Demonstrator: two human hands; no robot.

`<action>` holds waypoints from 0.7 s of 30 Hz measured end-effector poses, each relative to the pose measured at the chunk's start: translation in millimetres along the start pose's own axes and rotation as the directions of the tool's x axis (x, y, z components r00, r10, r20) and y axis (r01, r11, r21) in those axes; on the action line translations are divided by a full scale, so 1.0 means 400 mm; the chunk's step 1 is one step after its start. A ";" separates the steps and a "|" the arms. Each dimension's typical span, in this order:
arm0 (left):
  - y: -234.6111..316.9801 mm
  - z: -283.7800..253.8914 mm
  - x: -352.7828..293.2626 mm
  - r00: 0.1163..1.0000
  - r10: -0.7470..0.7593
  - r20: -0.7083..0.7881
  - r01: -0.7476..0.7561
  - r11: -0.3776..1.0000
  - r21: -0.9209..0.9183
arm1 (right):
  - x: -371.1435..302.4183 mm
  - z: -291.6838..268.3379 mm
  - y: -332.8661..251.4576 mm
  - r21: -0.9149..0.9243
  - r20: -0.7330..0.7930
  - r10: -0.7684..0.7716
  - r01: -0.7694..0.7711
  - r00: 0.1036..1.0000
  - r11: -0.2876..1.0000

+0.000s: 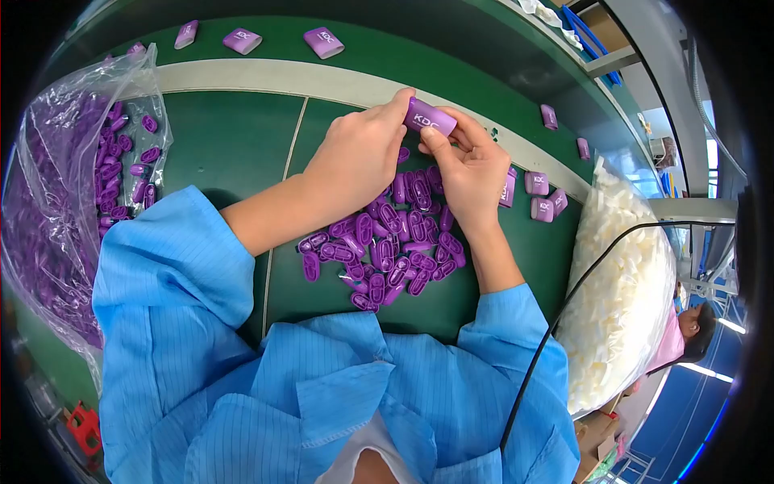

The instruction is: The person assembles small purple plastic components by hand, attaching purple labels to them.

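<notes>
Our right hand (473, 165) gripped a purple case (430, 119) by its right end, thumb in front; our left hand (355, 145) pinched its left end. We had it above the bench's (218, 129) far edge. Nearer us lay heaped purple oval parts (389, 222); rightward, a bag (617, 290) of cream pieces.

Green desk (218, 137) is lying bare between the bag of purple pieces (56, 218) and the left forearm (274, 214), leaving a passage. A heap of purple pieces (395, 234) is blocking the middle, the left hand (359, 145) and right hand (472, 169) spanning its far side. Rightward, purple caps (536, 183) and a white-filled bag (617, 298) are narrowing the way; a black cable (559, 319) is crossing the right sleeve (516, 331).
</notes>
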State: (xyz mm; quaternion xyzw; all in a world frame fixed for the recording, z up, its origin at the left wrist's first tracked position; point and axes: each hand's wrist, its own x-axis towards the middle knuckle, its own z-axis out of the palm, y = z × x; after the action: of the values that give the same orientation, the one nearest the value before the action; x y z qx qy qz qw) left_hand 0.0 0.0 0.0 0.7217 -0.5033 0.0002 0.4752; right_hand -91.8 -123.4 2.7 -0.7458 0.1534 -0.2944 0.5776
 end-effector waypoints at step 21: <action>-0.060 -0.036 0.201 1.000 0.021 -0.003 -0.019 0.950 0.310 | -0.089 -0.270 -0.017 -0.851 -0.195 0.140 -0.238 0.971 0.468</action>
State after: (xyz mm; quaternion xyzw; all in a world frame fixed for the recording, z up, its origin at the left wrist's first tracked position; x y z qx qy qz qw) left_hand 63.9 -47.4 29.8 0.7823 -0.5028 0.0862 0.3575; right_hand -187.0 -184.5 17.2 -0.8976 0.3901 -0.1468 0.1434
